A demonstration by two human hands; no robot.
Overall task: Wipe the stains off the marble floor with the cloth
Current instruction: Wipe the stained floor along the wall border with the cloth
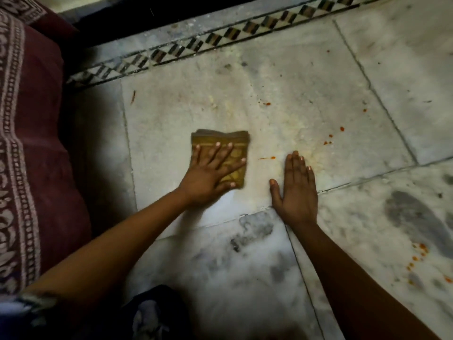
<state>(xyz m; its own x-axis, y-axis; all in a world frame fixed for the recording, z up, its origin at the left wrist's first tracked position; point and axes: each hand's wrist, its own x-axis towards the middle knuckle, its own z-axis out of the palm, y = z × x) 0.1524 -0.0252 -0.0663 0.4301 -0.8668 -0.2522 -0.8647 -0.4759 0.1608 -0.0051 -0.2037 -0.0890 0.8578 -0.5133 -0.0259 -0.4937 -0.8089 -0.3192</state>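
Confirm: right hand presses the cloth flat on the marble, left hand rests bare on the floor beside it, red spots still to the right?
Hands are swapped. In the head view the left hand presses the cloth flat; the right hand rests bare on the floor beside it. Red spots do lie to the right.

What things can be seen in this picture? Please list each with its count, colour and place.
cloth: one, yellow-brown, folded, on the floor left of centre, under the left hand
stains: many, orange-red; a streak between the hands, spots to the right and at the lower right
floor: white-grey marble slabs with dark veins
border: one strip, black and white diamonds, across the top
fabric: one, maroon with pale pattern, left edge
left hand: flat, fingers spread, presses on the cloth
right hand: flat on the bare floor, right of the cloth
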